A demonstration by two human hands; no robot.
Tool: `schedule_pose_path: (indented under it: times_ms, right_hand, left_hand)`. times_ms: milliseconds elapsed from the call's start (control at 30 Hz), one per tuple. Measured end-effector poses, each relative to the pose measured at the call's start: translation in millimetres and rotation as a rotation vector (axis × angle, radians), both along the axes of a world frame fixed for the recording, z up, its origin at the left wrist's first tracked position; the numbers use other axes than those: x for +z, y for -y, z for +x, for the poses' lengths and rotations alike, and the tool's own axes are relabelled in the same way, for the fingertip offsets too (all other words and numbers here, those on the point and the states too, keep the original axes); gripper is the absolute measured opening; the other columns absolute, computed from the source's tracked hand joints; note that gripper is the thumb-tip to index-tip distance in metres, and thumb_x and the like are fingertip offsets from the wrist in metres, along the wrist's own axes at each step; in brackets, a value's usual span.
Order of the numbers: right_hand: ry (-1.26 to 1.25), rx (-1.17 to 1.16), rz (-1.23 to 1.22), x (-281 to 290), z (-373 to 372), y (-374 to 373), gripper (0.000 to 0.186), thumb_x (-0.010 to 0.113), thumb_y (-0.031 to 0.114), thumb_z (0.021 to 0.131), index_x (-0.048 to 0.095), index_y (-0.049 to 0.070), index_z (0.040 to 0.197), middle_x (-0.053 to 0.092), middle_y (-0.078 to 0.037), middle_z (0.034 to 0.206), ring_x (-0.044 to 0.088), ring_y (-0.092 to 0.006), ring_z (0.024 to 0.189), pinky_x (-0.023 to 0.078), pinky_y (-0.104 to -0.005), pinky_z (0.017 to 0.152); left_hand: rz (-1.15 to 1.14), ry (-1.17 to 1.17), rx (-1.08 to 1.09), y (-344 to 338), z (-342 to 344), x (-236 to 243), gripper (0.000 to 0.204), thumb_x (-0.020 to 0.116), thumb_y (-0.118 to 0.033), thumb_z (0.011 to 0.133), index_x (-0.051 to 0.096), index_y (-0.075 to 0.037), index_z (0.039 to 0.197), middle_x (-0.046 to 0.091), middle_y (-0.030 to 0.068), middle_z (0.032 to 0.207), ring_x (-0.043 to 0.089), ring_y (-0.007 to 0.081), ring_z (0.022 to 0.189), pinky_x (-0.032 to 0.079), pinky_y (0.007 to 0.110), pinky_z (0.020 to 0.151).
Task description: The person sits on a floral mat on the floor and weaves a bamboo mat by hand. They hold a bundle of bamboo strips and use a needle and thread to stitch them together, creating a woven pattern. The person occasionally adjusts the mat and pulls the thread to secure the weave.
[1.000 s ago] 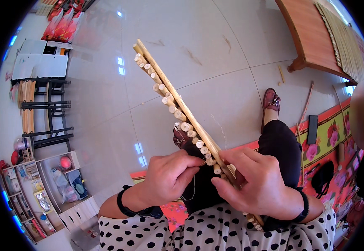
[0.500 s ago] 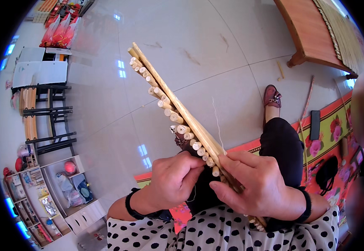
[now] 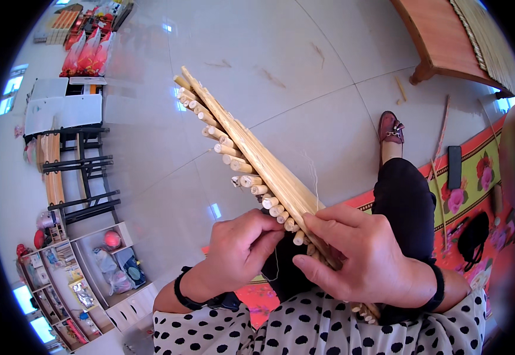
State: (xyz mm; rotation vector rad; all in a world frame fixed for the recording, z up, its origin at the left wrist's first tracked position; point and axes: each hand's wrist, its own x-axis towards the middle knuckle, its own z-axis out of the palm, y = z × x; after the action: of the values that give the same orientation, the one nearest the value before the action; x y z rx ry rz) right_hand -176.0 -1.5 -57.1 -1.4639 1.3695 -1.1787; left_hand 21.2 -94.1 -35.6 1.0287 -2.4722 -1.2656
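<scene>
A mat of pale reed stalks [image 3: 251, 171] slants across the middle, from my lap up to the far left. Its cut round ends line the left edge, and the flat face of the stalks shows on the right. My right hand [image 3: 361, 251] is closed around the near part, thumb below and fingers over the top edge. Beside the cut ends my left hand [image 3: 242, 251] is closed in a pinch. A thin white thread [image 3: 277, 266] hangs just beneath its fingertips. Another loose thread end [image 3: 315, 177] stands up by the right hand's fingers.
A wooden table [image 3: 446, 47] with a straw mat on it stands at the far right. Floral cloth [image 3: 364, 204] lies on the right, bearing a dark remote-like object [image 3: 454, 167] and a black pouch [image 3: 473, 241]. Shelves [image 3: 62, 290] and folded black-legged furniture [image 3: 83, 171] are at left.
The reed mat has turned so that more of its flat face shows, and its far end sits slightly lower and further left. Both hands keep nearly the same grip.
</scene>
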Motion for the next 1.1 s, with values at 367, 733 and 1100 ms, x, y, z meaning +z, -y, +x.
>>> schedule_pose_path:
  times_ms: [367,733,1100]
  right_hand:
    - [-0.006,-0.039,-0.021,-2,2,-2,0.036,0.076,0.017,0.075,0.062,-0.008,0.098,0.056,-0.014,0.076,0.061,-0.0287,0.06,0.05,-0.0372,0.052]
    - [-0.04,-0.016,-0.057,-2,3,-1,0.031,0.072,0.016,0.078,0.06,-0.009,0.093,0.053,-0.014,0.073,0.058,-0.0301,0.058,0.049,-0.0377,0.051]
    - [-0.051,-0.002,-0.068,-3,2,-1,0.029,0.071,0.017,0.079,0.059,-0.008,0.09,0.053,-0.014,0.071,0.058,-0.0293,0.058,0.049,-0.0372,0.051]
  left_hand:
    - [0.284,0.194,0.066,-1,17,15,0.005,0.06,-0.001,0.091,0.06,0.0,0.096,0.064,0.006,0.068,0.062,0.0111,0.055,0.047,0.023,0.051]
    - [-0.056,0.108,0.129,-16,16,9,0.009,0.064,0.004,0.084,0.066,-0.001,0.092,0.064,0.0094,0.065,0.062,0.0174,0.053,0.046,0.026,0.049]
    - [-0.251,0.003,0.085,-17,7,-3,0.013,0.066,0.009,0.079,0.065,0.001,0.089,0.063,0.0116,0.066,0.06,0.021,0.052,0.044,0.028,0.048]
